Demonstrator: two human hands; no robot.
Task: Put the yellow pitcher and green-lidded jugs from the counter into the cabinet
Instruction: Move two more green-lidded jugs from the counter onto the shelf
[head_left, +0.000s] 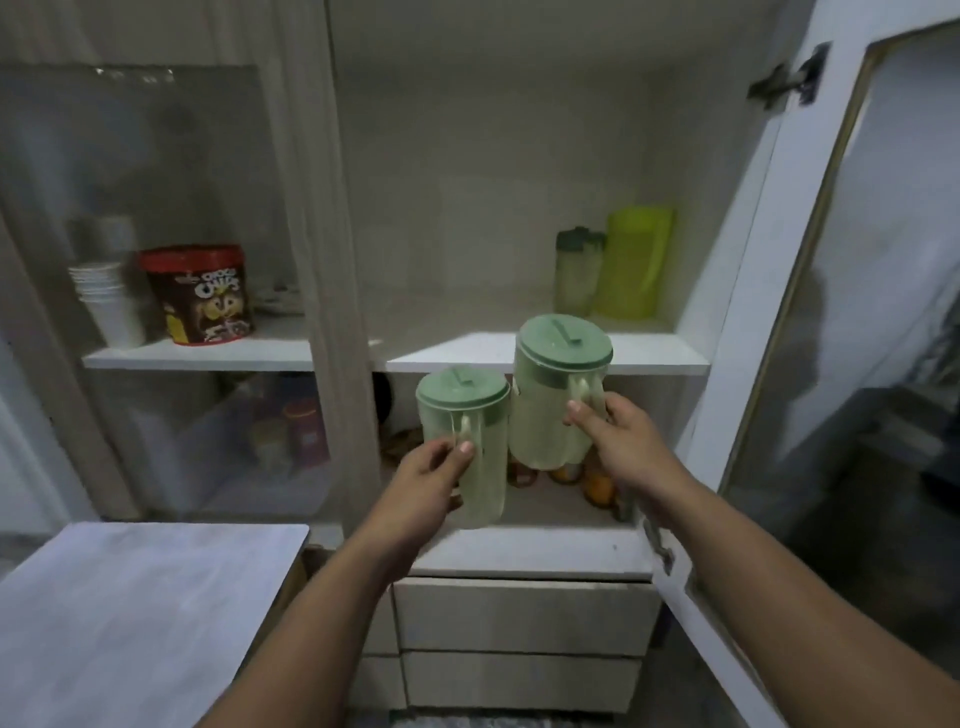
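Before the open cabinet — left hand and right hand each closed around a jug's handle.

1. Two jugs with green lids are seen: a small jug and a big jug.
2. One yellow pitcher is seen.
3. One bottle is seen.
4. One cereal tub is seen.
5. Two hands are counted: left hand and right hand.
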